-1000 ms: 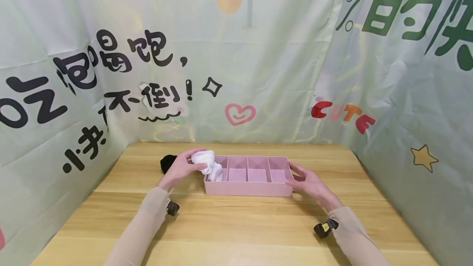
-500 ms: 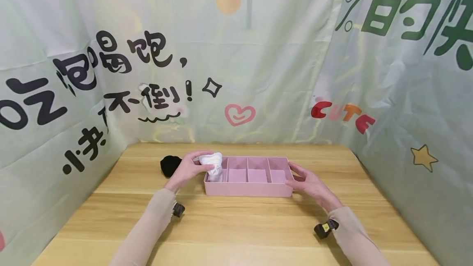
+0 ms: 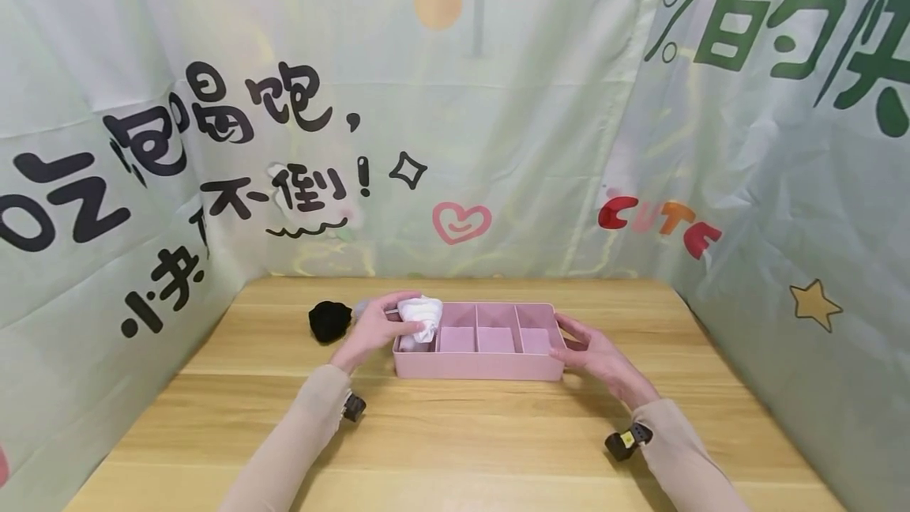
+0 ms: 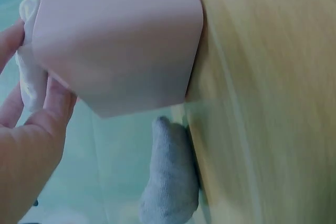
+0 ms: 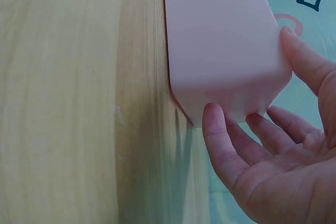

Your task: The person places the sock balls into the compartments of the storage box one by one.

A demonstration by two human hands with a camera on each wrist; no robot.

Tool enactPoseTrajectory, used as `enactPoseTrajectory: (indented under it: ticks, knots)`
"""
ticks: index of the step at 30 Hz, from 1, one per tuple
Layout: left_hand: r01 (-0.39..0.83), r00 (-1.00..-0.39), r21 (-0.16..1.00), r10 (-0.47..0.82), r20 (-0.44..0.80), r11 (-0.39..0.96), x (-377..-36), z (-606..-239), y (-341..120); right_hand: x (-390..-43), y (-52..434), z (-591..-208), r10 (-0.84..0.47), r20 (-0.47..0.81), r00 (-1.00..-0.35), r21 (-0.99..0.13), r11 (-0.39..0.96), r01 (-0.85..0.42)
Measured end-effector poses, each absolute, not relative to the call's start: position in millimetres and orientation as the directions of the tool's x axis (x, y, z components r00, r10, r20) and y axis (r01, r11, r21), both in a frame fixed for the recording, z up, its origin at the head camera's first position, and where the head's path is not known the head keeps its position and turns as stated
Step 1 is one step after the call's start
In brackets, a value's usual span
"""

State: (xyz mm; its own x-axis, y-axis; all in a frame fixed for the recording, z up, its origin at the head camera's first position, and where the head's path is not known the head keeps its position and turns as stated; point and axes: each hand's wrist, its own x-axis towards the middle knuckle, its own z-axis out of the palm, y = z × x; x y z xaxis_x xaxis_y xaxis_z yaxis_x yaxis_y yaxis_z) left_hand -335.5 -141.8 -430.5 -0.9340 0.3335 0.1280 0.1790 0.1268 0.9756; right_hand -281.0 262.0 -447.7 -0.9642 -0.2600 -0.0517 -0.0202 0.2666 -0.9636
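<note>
A white rolled-up sock (image 3: pixel 421 318) is pinched in my left hand (image 3: pixel 380 329), above the leftmost compartment of the pink divided storage box (image 3: pixel 479 366). Pale fabric shows below it inside that compartment; whether it belongs to the same sock I cannot tell. The left wrist view has the white sock (image 4: pixel 32 77) between thumb and fingers, beside the box's top edge. At the box's right end my right hand (image 3: pixel 596 350) holds the corner. In the right wrist view its thumb lies at the rim and its fingers (image 5: pixel 214 124) bend against the end wall.
Left of the box, a black rolled bundle (image 3: pixel 330 321) lies on the wooden table (image 3: pixel 455 441). A grey sock (image 4: pixel 172 177) lies close to the box's left end, mostly hidden behind the left hand in the head view. Printed cloth (image 3: pixel 526 141) surrounds the table.
My left hand has moved rightward with the white sock, from the box's left edge to over its leftmost compartment. The grey sock has come partly into sight. My right hand stays put.
</note>
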Motion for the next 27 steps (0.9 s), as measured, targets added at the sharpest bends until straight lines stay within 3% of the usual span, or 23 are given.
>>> enactPoseTrajectory:
  ticks: [12,27]
  knots:
    - [0.17,-0.912,0.981,0.392,0.123,0.087,-334,-432,-124,-280,262,-447,-0.265,-0.061,-0.962,-0.963,0.268,-0.013]
    - [0.23,-0.913,0.951,0.383,0.138,0.206,-338,-431,-108,-279,263,-446,-0.279,-0.053,-0.959,-0.968,0.251,-0.019]
